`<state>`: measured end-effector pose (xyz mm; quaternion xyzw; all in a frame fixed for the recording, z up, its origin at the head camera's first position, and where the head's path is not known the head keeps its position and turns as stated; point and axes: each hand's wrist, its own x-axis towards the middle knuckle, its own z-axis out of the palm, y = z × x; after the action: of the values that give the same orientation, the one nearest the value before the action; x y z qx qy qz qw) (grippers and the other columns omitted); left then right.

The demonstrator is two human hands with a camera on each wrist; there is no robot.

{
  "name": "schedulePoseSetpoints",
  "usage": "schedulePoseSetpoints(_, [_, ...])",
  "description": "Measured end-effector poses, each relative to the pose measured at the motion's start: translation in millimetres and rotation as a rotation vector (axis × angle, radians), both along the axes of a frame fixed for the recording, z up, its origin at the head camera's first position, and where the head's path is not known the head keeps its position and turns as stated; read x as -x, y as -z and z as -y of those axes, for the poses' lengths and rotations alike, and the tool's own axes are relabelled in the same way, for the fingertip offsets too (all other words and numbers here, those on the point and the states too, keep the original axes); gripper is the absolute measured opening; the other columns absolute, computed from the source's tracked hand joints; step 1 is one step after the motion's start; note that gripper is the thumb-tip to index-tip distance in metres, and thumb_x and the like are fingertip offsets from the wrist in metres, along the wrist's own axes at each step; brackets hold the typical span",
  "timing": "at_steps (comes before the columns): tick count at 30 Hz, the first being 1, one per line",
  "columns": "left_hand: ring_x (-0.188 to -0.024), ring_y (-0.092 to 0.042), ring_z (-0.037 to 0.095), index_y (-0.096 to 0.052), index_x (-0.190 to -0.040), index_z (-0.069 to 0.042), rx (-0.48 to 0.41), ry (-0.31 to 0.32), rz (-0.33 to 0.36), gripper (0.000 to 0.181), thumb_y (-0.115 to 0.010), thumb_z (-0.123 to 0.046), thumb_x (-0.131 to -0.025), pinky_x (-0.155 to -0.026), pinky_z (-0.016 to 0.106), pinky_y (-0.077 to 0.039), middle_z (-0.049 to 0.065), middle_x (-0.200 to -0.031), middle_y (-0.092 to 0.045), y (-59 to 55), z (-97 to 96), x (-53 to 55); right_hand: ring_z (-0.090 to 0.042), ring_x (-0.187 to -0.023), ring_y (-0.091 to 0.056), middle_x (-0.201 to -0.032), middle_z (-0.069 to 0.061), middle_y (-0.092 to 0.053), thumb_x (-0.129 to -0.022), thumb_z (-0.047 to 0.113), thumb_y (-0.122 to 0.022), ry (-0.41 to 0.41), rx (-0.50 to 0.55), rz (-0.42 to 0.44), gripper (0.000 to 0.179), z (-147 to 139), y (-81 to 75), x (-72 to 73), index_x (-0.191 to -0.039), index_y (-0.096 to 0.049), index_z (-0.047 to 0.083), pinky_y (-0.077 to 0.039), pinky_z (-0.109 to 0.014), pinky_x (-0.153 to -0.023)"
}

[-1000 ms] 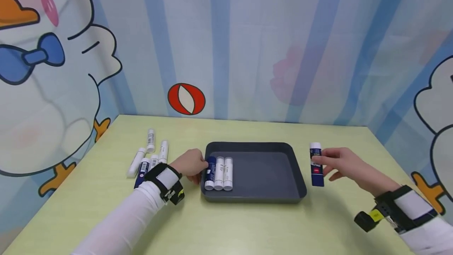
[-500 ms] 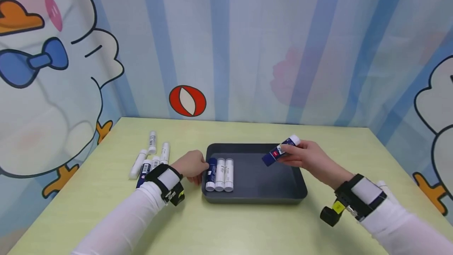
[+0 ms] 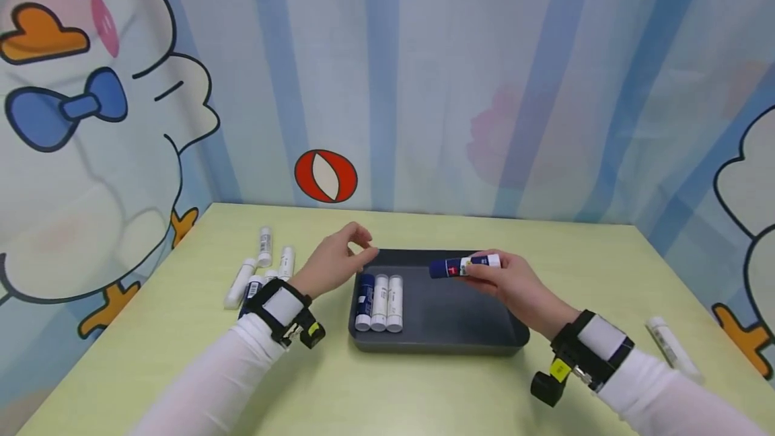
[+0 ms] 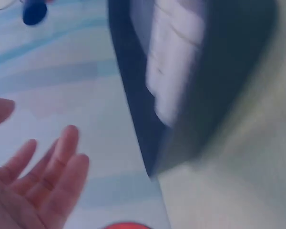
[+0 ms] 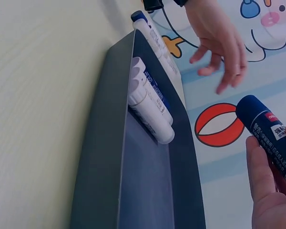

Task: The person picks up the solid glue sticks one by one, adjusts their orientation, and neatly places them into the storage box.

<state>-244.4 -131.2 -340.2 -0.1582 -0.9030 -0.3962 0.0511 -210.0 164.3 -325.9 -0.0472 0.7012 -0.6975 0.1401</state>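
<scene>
At the left end of the dark tray [image 3: 438, 346], three tubes lie side by side in a neat row: a navy tube [image 3: 365, 298] nearest the left wall, then a first white tube [image 3: 379, 303] and a second white tube [image 3: 395, 303]. That much looks done, and since the row takes up only the left part of the tray, I judge the work to be short of half way. Left over, as far as the pictures show, are a loose cluster of tubes [image 3: 239, 284] on the left of the table [image 3: 387, 395], partly hidden behind the left wrist, and a lone white tube [image 3: 673, 347] beside the right sleeve. One more, the held tube [image 3: 448, 268], is pinched between the thumb and fingers of the right hand [image 3: 514, 284]. It sits nearly level above the tray and apart from it, its navy end pointing left, beyond the fingertips, and its white end beside the hand. Near the tray's far left corner, the left hand [image 3: 333, 260] has hold of nothing, fingers loosely bent and thumb well away from them; the left wrist view shows it apart from the tray and the row
</scene>
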Motion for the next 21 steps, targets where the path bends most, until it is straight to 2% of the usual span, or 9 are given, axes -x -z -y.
schedulePoseSetpoints(4, [-0.078, -0.056, 0.016, -0.045, -0.115, -0.019, -0.158, 0.125, -0.049, 0.036, -0.061, -0.032, -0.085, -0.066, 0.03, -0.047, -0.001, -0.11, -0.055, -5.8, -14.5, -4.4, -0.021, -0.1, -0.057, -0.126, -0.022, -0.038, -0.082, 0.019, -0.065, 0.01, 0.018, 0.009, 0.057, 1, 1.1, -2.3, -0.123, -0.037, -0.007, -0.04, -0.032, -0.087])
schedulePoseSetpoints(7, [-0.08, -0.056, 0.013, -0.042, -0.12, -0.022, -0.194, 0.198, -0.08, 0.043, -0.063, -0.031, -0.084, -0.068, 0.031, -0.047, 0.0, -0.116, -0.053, -6.3, -22.7, -7.2, -0.02, -0.1, -0.057, -0.126, -0.022, -0.038, -0.082, 0.019, -0.065, 0.013, 0.03, 0.015, 0.057, 2, 1.7, -3.0, -0.124, -0.036, -0.007, -0.04, -0.033, -0.088])
schedulePoseSetpoints(11, [-0.081, -0.056, 0.011, -0.041, -0.123, -0.023, -0.182, 0.295, -0.082, 0.048, -0.065, -0.031, -0.082, -0.069, 0.031, -0.047, 0.0, -0.117, -0.053, -2.8, -34.1, -11.9, -0.021, -0.1, -0.057, -0.124, -0.021, -0.041, -0.082, 0.022, -0.066, 0.015, 0.014, 0.006, 0.057, 5, 2.8, -3.8, -0.123, -0.038, -0.006, -0.04, -0.034, -0.089])
schedulePoseSetpoints(16, [-0.082, -0.057, 0.013, -0.041, -0.12, -0.023, -0.209, 0.395, 0.005, 0.048, -0.066, -0.033, -0.081, -0.067, 0.032, -0.048, 0.001, -0.109, -0.054, 3.5, -46.6, -19.4, -0.024, -0.102, -0.056, -0.118, -0.019, -0.046, -0.082, 0.024, -0.065, 0.004, 0.011, -0.002, 0.054, 9, 6.0, -6.0, -0.12, -0.039, -0.006, -0.039, -0.035, -0.089])
schedulePoseSetpoints(21, [-0.083, -0.059, 0.021, -0.045, -0.118, -0.016, -0.321, 0.422, 0.118, 0.042, -0.065, -0.028, -0.083, -0.064, 0.04, -0.05, 0.005, -0.102, -0.055, 9.8, -52.3, -20.9, -0.024, -0.1, -0.057, -0.115, -0.019, -0.047, -0.083, 0.023, -0.064, -0.017, 0.027, -0.013, 0.052, 15, 7.9, -6.4, -0.118, -0.04, -0.006, -0.038, -0.036, -0.09])
